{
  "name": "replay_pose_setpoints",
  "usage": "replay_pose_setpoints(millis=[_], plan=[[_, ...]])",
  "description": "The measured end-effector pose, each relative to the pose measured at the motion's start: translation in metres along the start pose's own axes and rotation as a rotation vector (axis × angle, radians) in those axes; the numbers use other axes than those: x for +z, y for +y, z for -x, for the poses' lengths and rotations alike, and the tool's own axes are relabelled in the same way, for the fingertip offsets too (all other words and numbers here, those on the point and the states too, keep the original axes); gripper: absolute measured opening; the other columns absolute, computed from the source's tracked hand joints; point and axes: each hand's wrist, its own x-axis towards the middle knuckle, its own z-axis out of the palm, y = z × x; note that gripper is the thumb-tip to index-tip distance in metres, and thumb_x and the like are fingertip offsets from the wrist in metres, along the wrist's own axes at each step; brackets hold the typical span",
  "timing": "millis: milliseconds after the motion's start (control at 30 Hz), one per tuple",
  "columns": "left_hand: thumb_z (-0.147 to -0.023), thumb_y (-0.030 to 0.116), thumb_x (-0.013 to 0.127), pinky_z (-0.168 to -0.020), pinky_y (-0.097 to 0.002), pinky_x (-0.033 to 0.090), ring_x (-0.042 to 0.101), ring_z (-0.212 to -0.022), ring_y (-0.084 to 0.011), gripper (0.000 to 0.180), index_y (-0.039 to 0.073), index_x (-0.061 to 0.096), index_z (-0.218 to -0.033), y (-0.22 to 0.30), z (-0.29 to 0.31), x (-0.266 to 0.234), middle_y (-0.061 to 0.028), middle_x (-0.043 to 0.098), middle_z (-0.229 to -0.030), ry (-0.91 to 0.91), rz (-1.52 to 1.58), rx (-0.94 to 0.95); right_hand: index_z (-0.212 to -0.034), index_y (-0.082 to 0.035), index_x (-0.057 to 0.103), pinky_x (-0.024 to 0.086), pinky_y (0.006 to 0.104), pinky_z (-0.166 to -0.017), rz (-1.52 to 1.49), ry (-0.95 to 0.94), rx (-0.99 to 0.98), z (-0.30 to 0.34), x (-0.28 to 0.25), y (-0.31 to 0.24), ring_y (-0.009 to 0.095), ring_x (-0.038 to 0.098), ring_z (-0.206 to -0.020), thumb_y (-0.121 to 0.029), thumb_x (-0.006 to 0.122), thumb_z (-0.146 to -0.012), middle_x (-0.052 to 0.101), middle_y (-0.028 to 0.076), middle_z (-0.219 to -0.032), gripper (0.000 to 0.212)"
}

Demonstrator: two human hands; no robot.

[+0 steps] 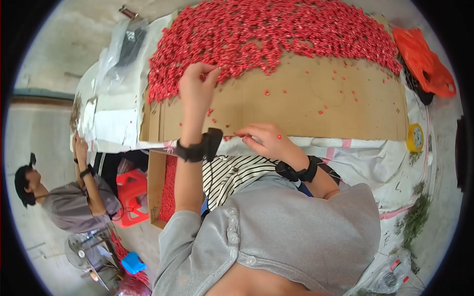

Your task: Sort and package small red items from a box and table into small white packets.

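Observation:
My left hand (197, 86) is raised at the near edge of a broad pile of small red pieces (276, 29). Its thumb and forefinger are pinched together; what they hold, if anything, is too small to make out. Near the front edge of a flat cardboard sheet (296, 103), my right hand (266, 140) has its fingers stretched out and its thumb apart. A tiny red piece (279, 136) shows on the back of that hand. Loose red pieces (266, 92) lie scattered over the cardboard, several of them close to my right fingertips.
A cardboard box (157, 190) of red pieces stands below the table's edge by my left arm. A yellow tape roll (415, 137) and a red plastic bag (424, 61) lie to the right. At left, another person (74, 202) works beside a red stool (132, 197).

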Motion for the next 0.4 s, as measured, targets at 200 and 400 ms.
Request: replay_pose_setpoints(millis=[200,400], plan=[[-0.07,0.011,0.063,-0.05,-0.0252,0.04,0.05,-0.053,-0.0125,0.013,-0.001,0.058,-0.072,0.015,-0.011,0.11,-0.0081,0.055,-0.062,-0.078,0.006,0.07,-0.087,-0.004,0.058,0.044,0.0293,-0.058,-0.035,0.078,0.023,0.021,-0.03,0.018,0.021,0.056,-0.064,-0.004,0.052,-0.074,0.057,0.008,-0.072,0.015],[-0.071,0.012,0.062,-0.053,-0.0259,0.041,0.053,-0.058,-0.0146,0.013,-0.001,0.058,-0.073,0.008,-0.003,0.146,-0.009,0.057,-0.07,-0.119,-0.081,-0.003,-0.084,-0.007,0.059,0.045,0.0306,-0.06,0.025,0.082,0.042,0.031,-0.048,0.026,0.021,0.057,-0.066,-0.009,0.053,-0.073,0.059,0.006,-0.075,0.013]])
